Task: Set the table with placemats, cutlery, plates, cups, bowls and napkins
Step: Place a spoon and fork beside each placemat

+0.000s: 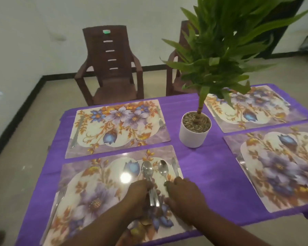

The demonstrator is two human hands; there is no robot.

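On the purple-clothed worktop [199, 167] four floral placemats are laid, and the work is centred on the near-left placemat [100, 189]. The left hand [138, 199] is curled round the handles of a bundle of spoons, the bowl of one held spoon [147, 168] standing out beyond the knuckles. The right hand [183, 194] rests with its fingers bent on the handle of a second spoon [163, 168], which lies on the mat just beside a knife [174, 168]; whether that handle is pinched or only pressed cannot be told. A fork [58, 201] lies along the left edge of the same mat. Cutlery is faintly seen on the other mats too.

The spoons are judged to be stiff, light, polished steel, likely slippery against the glossy mat and against one another. They are best taken by the narrow handle, near its middle, and one piece should be separated from the bundle at a time. No plates, cups, bowls or napkins are seen. A potted plant [195, 134] stands between the mats.
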